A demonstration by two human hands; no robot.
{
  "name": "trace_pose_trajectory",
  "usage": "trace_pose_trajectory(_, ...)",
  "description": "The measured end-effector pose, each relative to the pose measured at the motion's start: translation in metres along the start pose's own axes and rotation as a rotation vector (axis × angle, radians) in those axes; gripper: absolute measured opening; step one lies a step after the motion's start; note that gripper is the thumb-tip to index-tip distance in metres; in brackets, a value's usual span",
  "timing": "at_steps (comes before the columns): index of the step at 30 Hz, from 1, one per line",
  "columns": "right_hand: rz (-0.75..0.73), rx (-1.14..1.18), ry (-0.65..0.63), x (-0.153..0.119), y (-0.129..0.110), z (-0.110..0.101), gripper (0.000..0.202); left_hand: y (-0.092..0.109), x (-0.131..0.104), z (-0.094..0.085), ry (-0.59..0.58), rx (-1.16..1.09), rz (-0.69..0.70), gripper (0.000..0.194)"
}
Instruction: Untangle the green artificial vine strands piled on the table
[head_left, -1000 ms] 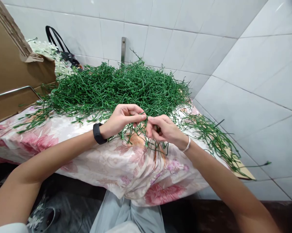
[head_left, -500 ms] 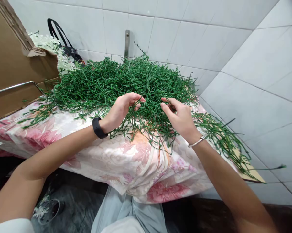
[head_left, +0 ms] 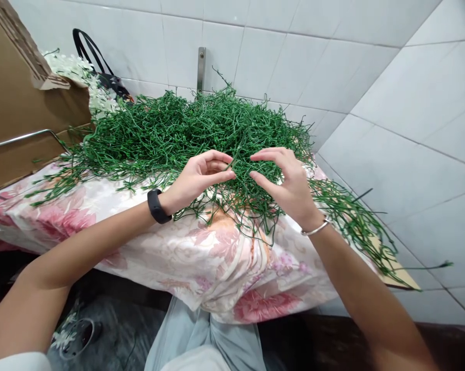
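Over the tabletop spreads a big tangled heap of thin green artificial flower stems [head_left: 170, 129]. At its front edge, my left hand [head_left: 205, 175], with a black band on the wrist, has its fingers curled around a thin green stem that shows near the fingertips. Just to the right, my right hand [head_left: 284, 178] is open, thumb and fingers apart and nothing seen between them. Its fingertips face those of my left hand across a small gap. Loose stem ends hang over the floral tablecloth [head_left: 139, 252] below both hands.
A cardboard box [head_left: 62, 111] and a metal wire frame [head_left: 23, 138] stand at left. White artificial flowers [head_left: 103, 100] and a black bag [head_left: 114, 82] lie behind. More stems [head_left: 356, 221] trail over a board [head_left: 400, 273] at right. Tiled walls [head_left: 294, 67] enclose the back and right.
My right hand's fingers have spread from a near pinch. My left thumb has moved away from the index finger, and that hand has turned slightly. The heap looks the same.
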State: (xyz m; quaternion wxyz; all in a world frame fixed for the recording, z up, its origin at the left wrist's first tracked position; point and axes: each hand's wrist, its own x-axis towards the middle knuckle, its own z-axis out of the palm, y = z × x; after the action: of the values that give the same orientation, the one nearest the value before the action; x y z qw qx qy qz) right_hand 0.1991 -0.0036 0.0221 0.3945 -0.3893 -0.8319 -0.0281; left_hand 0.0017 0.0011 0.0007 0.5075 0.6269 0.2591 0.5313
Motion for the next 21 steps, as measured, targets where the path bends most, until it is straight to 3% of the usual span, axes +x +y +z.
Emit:
trace_pose_trajectory(4,-0.072,0.173,-0.065,-0.002,-0.007,0.005,0.017,-0.001,-0.002,0.003,0.037,0.019,0.019,0.026)
trace_pose_trajectory(8,-0.185,0.089,-0.044,-0.004,-0.006,0.013,0.022,-0.003,-0.004,0.005,0.004,0.003,-0.014,0.027)
trace_pose_trajectory(11,-0.202,0.091,-0.024,-0.004,-0.004,0.014,0.013,-0.003,-0.005,0.005,-0.012,0.018,-0.01,0.027)
trace_pose_trajectory(17,-0.051,0.209,-0.149,-0.006,-0.009,0.012,0.013,-0.001,-0.005,0.008,-0.021,0.055,0.028,0.019)
trace_pose_trajectory(21,0.076,0.32,-0.212,-0.009,-0.012,0.016,0.015,0.003,-0.004,0.009,-0.057,0.057,-0.114,0.017)
